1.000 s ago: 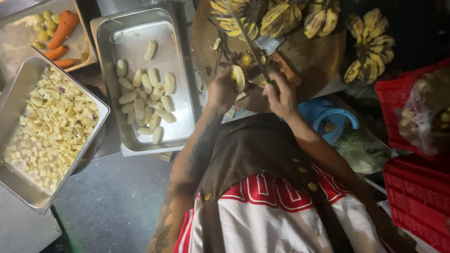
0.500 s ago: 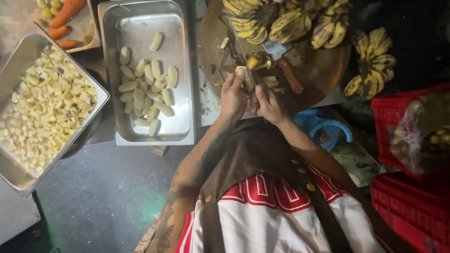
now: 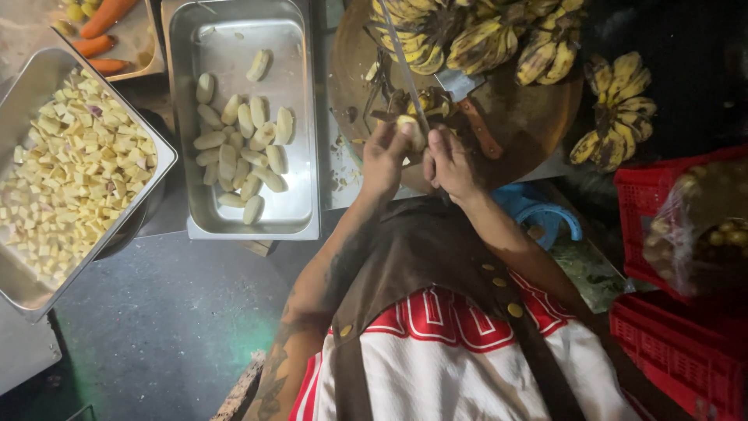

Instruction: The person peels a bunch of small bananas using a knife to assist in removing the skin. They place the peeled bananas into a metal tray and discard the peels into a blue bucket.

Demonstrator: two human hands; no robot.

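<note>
My left hand [image 3: 386, 160] holds a small banana [image 3: 411, 131] over the near edge of a round wooden board [image 3: 530, 125]. My right hand [image 3: 452, 164] grips a long knife [image 3: 403, 62] whose blade runs up and away from the banana. Bunches of small yellow-brown bananas [image 3: 499, 39] lie on the board's far side. To the left, a steel tray [image 3: 300, 117] holds several peeled bananas [image 3: 241, 148].
A second steel tray [image 3: 156, 148] at far left is full of pale diced pieces [image 3: 70, 171]. Carrots [image 3: 105, 19] lie in a tray at top left. Another banana bunch [image 3: 619, 101] sits right of the board. Red plastic crates [image 3: 678, 327] and a blue object [image 3: 538, 210] stand at right.
Both hands have come closer together at the board's near edge, and the knife blade now meets the banana in my left hand. The camera view has shifted slightly.
</note>
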